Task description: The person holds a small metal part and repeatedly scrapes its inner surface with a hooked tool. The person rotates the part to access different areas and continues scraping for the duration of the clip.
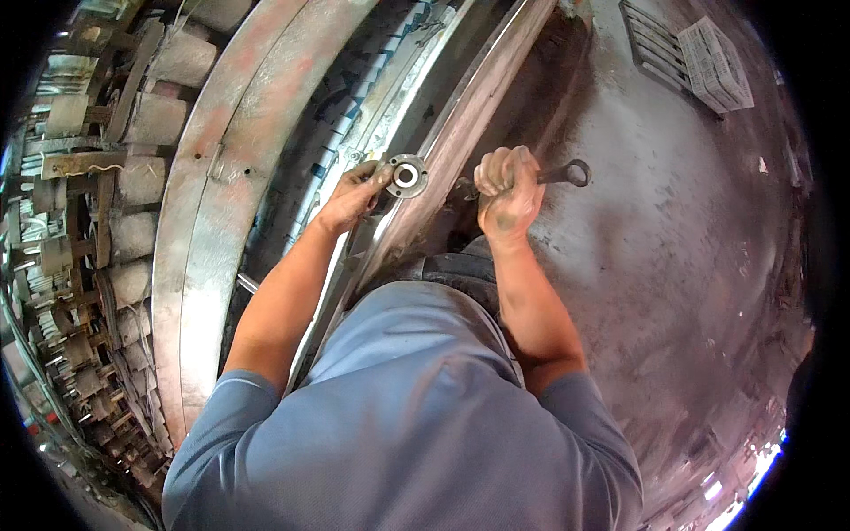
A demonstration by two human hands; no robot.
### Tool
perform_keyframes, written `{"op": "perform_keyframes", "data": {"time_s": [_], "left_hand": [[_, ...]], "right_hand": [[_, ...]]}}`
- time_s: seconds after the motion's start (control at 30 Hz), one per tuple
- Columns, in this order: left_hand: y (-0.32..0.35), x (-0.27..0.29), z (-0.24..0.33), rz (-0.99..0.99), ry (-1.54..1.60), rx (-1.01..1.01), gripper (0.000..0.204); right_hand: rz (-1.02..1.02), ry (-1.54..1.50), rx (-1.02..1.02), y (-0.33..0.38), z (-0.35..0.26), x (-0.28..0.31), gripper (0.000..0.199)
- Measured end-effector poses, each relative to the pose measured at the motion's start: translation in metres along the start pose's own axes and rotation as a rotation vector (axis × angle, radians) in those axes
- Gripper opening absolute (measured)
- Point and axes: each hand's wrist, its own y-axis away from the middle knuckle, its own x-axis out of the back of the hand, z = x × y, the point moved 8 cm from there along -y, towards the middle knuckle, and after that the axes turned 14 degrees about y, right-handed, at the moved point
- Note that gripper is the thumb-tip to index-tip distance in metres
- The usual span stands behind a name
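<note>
Between the thumb and fingers of my left hand [356, 196] is a round metal flange [419, 180] with a central hole and small holes around its rim. It is held up above the long metal rail [443, 150] of the machine. My right hand [511, 193], off to the right of the flange, is wrapped round the middle of a dark combination wrench [556, 175]. The ring end of the wrench sticks out to the right, and its other end shows to the left of the fist. Flange and wrench are apart.
On the left runs a broad curved metal machine cover [243, 133], with racks of stacked metal parts [133, 177] beyond it. A grey stained floor [673, 239] spreads to the right. At the far right stand a white plastic crate [715, 66] and a dark slatted grate [655, 44].
</note>
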Motion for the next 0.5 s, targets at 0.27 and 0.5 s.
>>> {"op": "perform_keyframes", "data": {"time_s": [0.27, 0.5], "left_hand": [[-0.003, -0.008, 0.015, 0.076, -0.121, -0.072, 0.072], [-0.009, -0.001, 0.014, 0.107, -0.231, -0.012, 0.063]], "right_hand": [[-0.098, -0.146, -0.071, -0.011, 0.008, -0.056, 0.043], [-0.190, -0.086, -0.008, -0.015, 0.022, -0.074, 0.043]]}}
